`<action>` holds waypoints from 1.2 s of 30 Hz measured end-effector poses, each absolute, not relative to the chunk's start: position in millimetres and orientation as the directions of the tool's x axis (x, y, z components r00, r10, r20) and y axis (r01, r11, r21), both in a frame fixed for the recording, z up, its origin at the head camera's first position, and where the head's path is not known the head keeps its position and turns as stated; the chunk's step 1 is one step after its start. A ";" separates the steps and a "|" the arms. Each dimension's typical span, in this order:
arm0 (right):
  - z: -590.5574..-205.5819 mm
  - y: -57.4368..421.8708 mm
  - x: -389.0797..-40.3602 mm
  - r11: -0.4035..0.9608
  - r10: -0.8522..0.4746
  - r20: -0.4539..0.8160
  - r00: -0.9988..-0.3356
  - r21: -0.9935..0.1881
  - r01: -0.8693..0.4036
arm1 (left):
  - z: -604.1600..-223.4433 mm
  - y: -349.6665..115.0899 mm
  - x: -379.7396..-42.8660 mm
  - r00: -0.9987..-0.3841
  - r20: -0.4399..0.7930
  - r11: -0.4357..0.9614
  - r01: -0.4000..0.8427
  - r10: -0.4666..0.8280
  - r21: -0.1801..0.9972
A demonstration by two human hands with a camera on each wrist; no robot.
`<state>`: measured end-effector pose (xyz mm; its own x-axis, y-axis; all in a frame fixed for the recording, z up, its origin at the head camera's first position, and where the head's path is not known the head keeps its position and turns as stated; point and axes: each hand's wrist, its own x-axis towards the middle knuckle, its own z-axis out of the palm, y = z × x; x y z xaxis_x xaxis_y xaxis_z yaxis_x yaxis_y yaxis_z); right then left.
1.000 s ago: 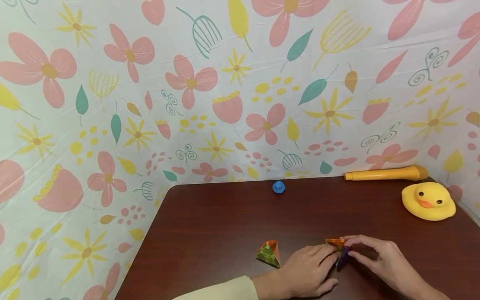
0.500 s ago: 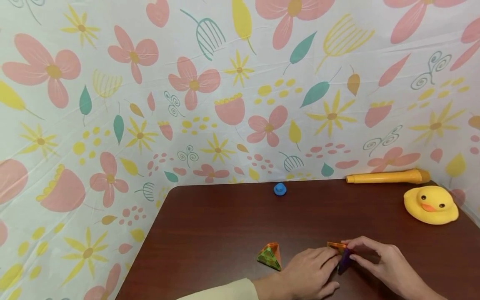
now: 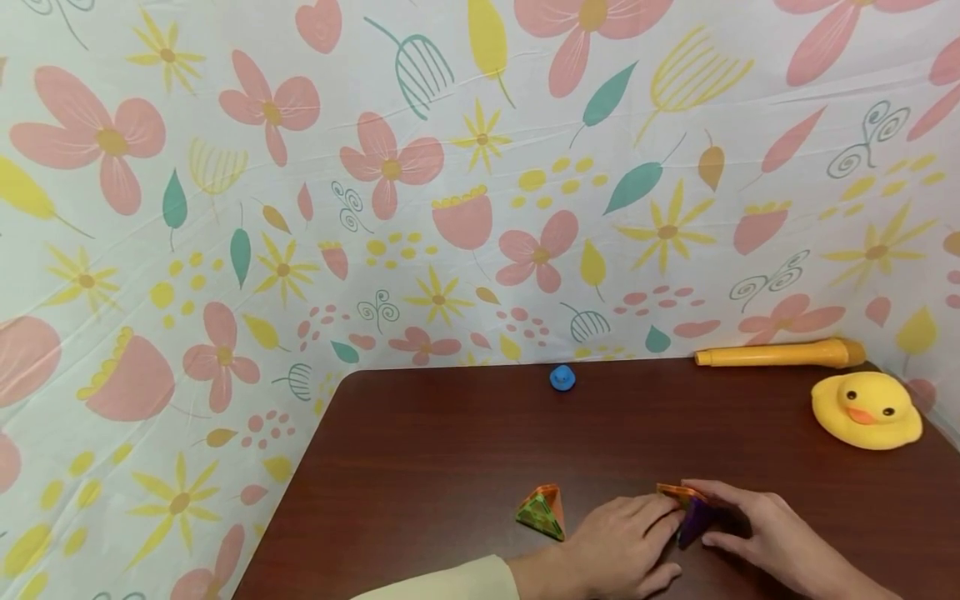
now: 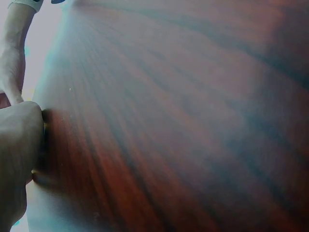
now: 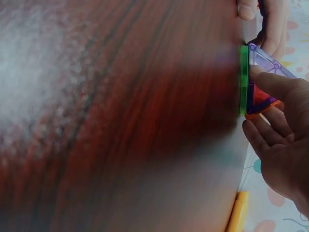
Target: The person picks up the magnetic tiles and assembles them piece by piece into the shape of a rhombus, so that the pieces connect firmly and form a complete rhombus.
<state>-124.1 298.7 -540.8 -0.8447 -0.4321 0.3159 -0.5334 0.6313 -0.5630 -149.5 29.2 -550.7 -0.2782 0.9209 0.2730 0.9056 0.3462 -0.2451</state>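
Observation:
A small group of translucent magnetic tiles [image 3: 696,521], orange, purple and green, stands on the table between both hands. In the right wrist view the green tile [image 5: 244,79] lies flat on the tabletop, with the purple triangle tile [image 5: 273,65] rising from it. My right hand [image 3: 768,529] holds the group from the right, thumb at the purple tile and fingers round the orange one. From the left, my left hand [image 3: 618,542] touches the tiles with its fingers, its thumb apart; some fingertips are hidden. A finished-looking green and orange tile pyramid [image 3: 542,512] sits left of that hand.
At the back edge of the dark wooden table [image 3: 450,442] is a small blue duck [image 3: 562,378]. A yellow toy microphone [image 3: 780,354] and a larger yellow duck [image 3: 866,410] lie at the back right. A flowered cloth [image 3: 465,275] hangs behind.
The purple tile has turned, showing more of its face. My right thumb and index finger have spread wider around the tiles. My left hand stays in nearly the same place.

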 end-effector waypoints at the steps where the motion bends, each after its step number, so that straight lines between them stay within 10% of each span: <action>1: -541.2 299.0 -124.5 0.639 -0.447 0.295 -0.845 -0.556 -0.532 | -550.4 29.1 -149.3 -0.279 0.270 0.347 0.905 0.921 -0.247; 20: -536.0 292.8 -129.0 0.716 -0.470 0.227 -0.853 -0.467 -0.519 | -523.7 33.1 -145.7 -0.326 0.126 0.349 0.895 0.937 -0.278; 36: -534.6 286.5 -135.4 0.634 -0.514 0.137 -0.847 -0.603 -0.483 | -425.1 -40.8 -181.9 -0.606 0.095 0.611 0.791 0.790 -0.032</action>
<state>-135.4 286.5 -534.6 -0.8467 -0.5140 0.1373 -0.4830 0.6345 -0.6034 -181.9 -40.8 -425.1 -0.6059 0.7899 0.0949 0.7912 0.6107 -0.0319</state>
